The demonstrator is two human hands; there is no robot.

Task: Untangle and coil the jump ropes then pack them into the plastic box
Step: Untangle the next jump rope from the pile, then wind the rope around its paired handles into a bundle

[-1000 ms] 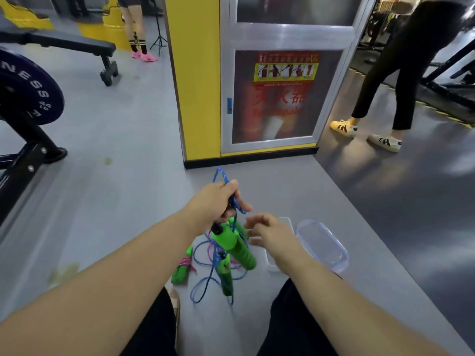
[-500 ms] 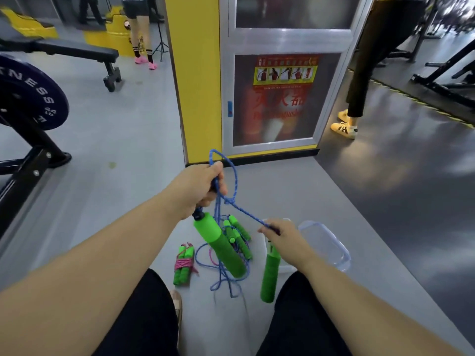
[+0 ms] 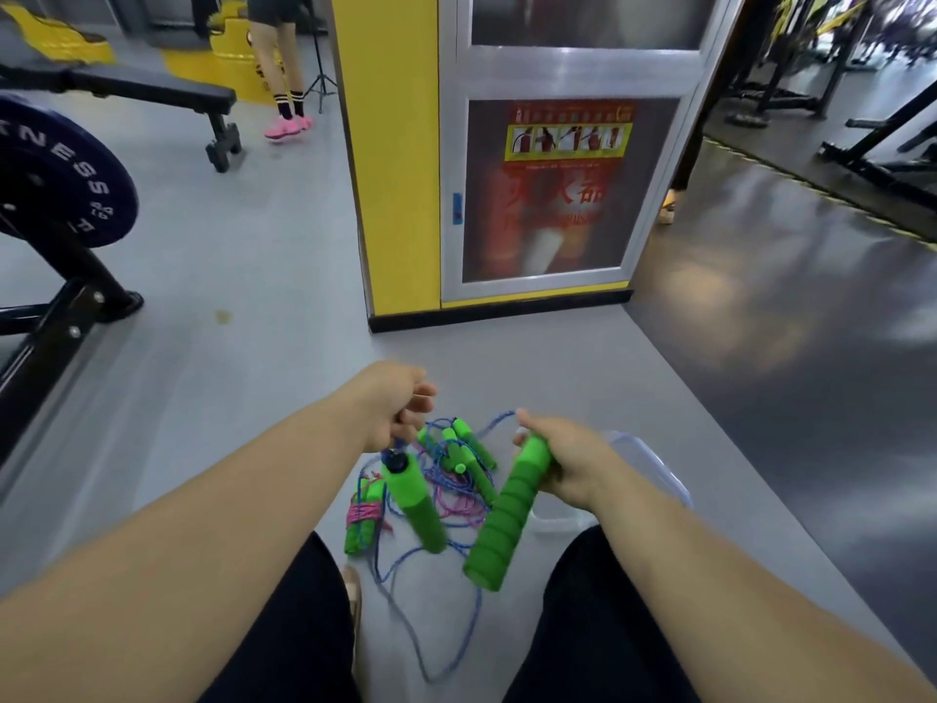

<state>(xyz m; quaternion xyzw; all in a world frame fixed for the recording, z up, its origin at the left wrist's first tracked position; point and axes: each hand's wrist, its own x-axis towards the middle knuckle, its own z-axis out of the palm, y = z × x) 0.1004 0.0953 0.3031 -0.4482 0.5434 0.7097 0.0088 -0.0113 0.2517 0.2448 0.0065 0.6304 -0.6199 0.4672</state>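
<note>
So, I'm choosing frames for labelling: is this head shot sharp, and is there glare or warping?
Head view: the poster text is smeared, while the handle in the right hand reads fairly crisp. Head view: bright patches glare on the dark floor at right. Head view: the wide lens slants the pillar and stretches the forearms.

My bare forearms reach forward over my thighs, drawing in toward each other. My left hand (image 3: 398,405), slightly farther out, curls its fingers down and pinches the blue cord (image 3: 399,442). My right hand (image 3: 570,464) wraps round the top of a green handle (image 3: 507,520).
</note>
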